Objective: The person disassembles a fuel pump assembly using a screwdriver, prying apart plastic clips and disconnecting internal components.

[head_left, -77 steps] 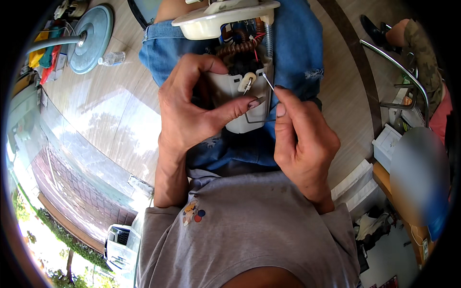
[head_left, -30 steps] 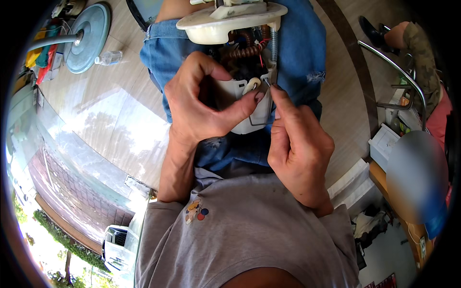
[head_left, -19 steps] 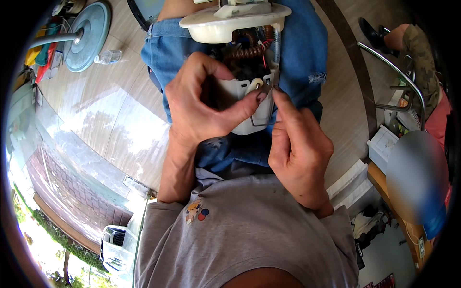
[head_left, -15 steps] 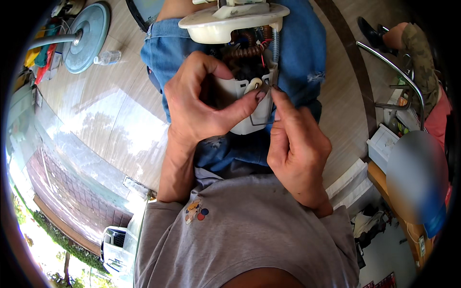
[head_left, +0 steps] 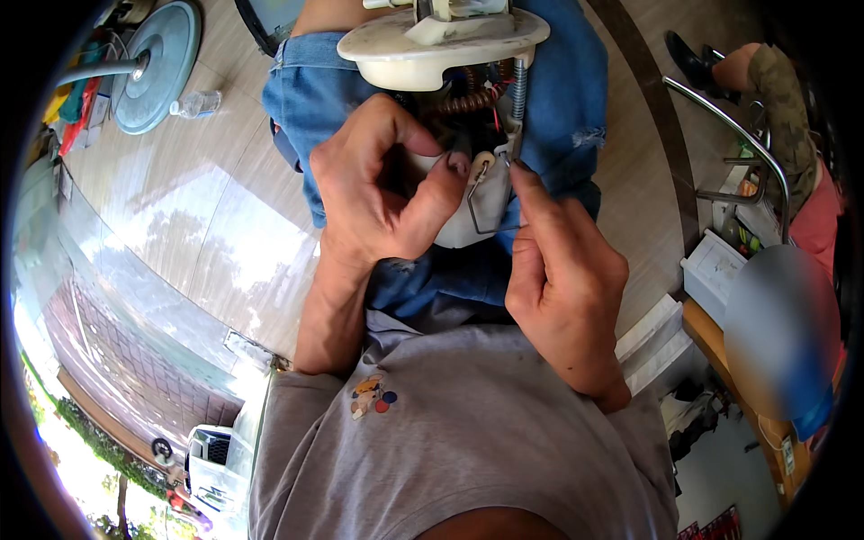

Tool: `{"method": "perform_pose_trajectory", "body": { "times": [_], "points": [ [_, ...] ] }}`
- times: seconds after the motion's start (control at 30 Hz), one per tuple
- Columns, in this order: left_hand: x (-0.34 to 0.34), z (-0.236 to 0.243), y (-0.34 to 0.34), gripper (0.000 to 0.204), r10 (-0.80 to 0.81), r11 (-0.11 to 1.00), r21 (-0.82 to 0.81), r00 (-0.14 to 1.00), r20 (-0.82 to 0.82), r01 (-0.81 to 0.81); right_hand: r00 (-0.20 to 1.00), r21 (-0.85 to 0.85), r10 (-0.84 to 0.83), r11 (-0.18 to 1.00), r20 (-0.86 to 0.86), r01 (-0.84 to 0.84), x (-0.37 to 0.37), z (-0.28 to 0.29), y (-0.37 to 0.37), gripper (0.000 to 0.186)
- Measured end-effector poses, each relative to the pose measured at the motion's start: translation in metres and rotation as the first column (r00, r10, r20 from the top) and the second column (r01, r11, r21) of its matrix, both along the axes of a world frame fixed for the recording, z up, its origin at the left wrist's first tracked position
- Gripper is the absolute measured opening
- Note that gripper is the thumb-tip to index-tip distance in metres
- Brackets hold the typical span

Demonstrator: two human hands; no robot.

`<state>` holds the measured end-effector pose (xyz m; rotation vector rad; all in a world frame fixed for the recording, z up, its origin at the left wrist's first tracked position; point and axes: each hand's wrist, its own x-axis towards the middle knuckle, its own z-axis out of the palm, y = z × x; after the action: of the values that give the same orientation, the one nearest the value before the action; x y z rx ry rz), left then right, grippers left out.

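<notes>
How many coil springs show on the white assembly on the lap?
2: a rusty coil spring lying crosswise under the round flange, and a grey coil spring upright at its right. Others may be hidden.

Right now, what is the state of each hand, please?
Left hand: closed around the white plastic pump assembly, thumb pressing near its wire clip.
Right hand: fingers curled, fingertips pinching the wire clip.
</notes>
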<state>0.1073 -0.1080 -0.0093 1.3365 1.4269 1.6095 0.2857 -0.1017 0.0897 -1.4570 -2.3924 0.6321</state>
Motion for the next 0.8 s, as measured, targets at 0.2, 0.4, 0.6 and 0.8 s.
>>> {"method": "perform_pose_trajectory", "body": {
  "times": [0.2,0.4,0.6,0.8],
  "points": [
    [0.004,0.0,-0.001,0.018,0.059,0.996,0.06,0.998,-0.01,-0.058,1.0,0.006,0.005,1.0,-0.02,-0.005,0.0,0.001,-0.004,0.044],
    [0.005,0.004,0.001,0.023,0.058,0.998,0.019,0.997,0.057,-0.059,1.0,0.021,-0.006,1.0,0.0,0.006,-0.002,-0.001,-0.006,0.044],
    [0.003,0.002,0.002,0.024,0.068,0.996,0.047,0.997,0.027,-0.069,0.998,0.135,0.051,0.99,-0.042,-0.045,0.003,-0.016,-0.007,0.051],
    [0.0,-0.001,0.001,0.023,0.041,0.997,0.058,0.999,0.014,-0.042,0.998,0.069,0.008,0.998,-0.056,-0.004,-0.001,-0.014,-0.009,0.047]
  ]
}}
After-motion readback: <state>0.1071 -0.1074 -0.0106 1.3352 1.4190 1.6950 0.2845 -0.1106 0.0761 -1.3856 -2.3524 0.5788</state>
